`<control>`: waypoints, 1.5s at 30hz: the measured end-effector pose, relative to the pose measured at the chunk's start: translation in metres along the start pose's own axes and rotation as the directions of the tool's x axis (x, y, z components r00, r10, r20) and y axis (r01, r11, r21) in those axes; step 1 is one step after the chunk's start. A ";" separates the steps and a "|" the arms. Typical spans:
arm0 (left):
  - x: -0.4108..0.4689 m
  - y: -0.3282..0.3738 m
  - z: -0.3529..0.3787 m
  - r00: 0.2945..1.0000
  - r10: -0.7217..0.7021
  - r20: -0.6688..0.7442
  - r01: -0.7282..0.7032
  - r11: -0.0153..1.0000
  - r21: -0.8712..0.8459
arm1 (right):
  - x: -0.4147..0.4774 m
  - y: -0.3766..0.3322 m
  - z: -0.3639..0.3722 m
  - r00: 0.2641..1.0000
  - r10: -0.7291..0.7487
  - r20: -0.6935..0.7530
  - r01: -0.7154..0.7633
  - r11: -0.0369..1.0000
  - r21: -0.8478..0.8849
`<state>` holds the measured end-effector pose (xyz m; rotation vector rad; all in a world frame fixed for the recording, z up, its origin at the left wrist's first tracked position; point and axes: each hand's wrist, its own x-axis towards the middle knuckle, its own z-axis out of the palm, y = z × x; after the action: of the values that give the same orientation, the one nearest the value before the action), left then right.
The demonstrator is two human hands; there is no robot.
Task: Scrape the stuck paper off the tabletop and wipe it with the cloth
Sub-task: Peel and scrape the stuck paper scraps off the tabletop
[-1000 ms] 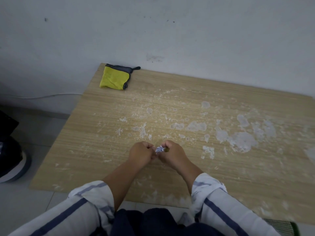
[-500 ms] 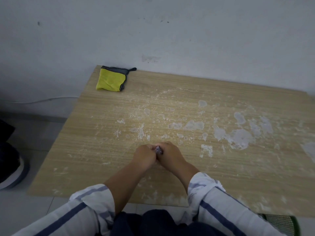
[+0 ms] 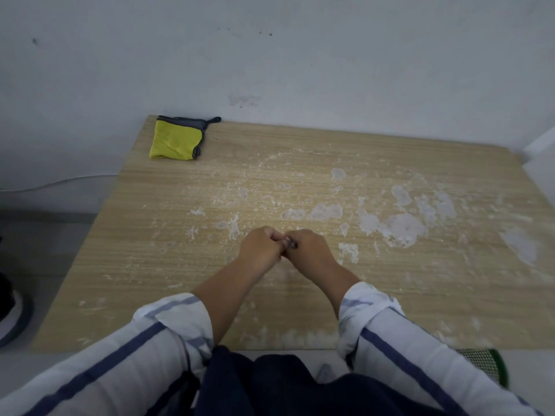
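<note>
A light wooden tabletop (image 3: 168, 241) carries several white patches of stuck paper (image 3: 399, 228), densest at the right middle. My left hand (image 3: 259, 250) and my right hand (image 3: 310, 250) meet over the table's middle, fingers curled, pinching a small greyish wad of paper (image 3: 290, 243) between them. Most of the wad is hidden by the fingers. A folded yellow cloth (image 3: 175, 140) with a dark grey edge lies at the far left corner, well away from both hands.
A white wall stands right behind the table. A thin cable (image 3: 60, 183) runs along the floor at the left, near a dark shoe (image 3: 9, 310). A green-rimmed mesh item (image 3: 483, 363) shows below the table's front right edge.
Both hands have drawn closer together around the paper wad, which shows less than before. The view has shifted slightly; the cloth has not moved.
</note>
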<state>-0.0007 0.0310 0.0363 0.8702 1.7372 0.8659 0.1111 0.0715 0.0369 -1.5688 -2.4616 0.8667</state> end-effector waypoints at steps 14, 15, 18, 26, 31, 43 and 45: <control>-0.003 0.031 0.100 0.998 -0.025 0.055 0.022 0.998 0.052 | -0.032 0.094 -0.041 0.999 0.031 -0.021 -0.031 1.000 0.000; -0.003 0.035 0.114 0.998 -0.025 0.061 0.022 0.998 0.055 | -0.035 0.106 -0.048 0.999 0.032 -0.025 -0.032 0.999 -0.009; -0.005 0.052 0.161 0.997 -0.024 0.071 0.021 0.999 0.048 | -0.048 0.146 -0.072 0.998 0.048 -0.046 -0.049 0.998 -0.026; -0.023 0.102 0.303 0.989 0.021 0.149 -0.029 0.998 0.049 | -0.098 0.268 -0.150 0.989 0.119 -0.085 -0.124 0.990 -0.059; -0.029 0.120 0.371 0.978 0.057 0.200 -0.077 0.992 0.095 | -0.123 0.326 -0.179 0.970 0.196 -0.146 -0.195 0.981 0.022; -0.013 0.148 0.468 0.937 0.104 0.334 -0.194 0.948 0.251 | -0.152 0.409 -0.213 0.893 0.359 -0.270 -0.345 0.933 0.101; -0.014 0.151 0.483 0.934 0.120 0.337 -0.218 0.938 0.271 | -0.156 0.421 -0.217 0.885 0.363 -0.293 -0.344 0.932 0.116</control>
<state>0.4855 0.1701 0.0388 1.3078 1.5465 0.5350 0.6027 0.1562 0.0373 -1.9947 -1.9485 0.6615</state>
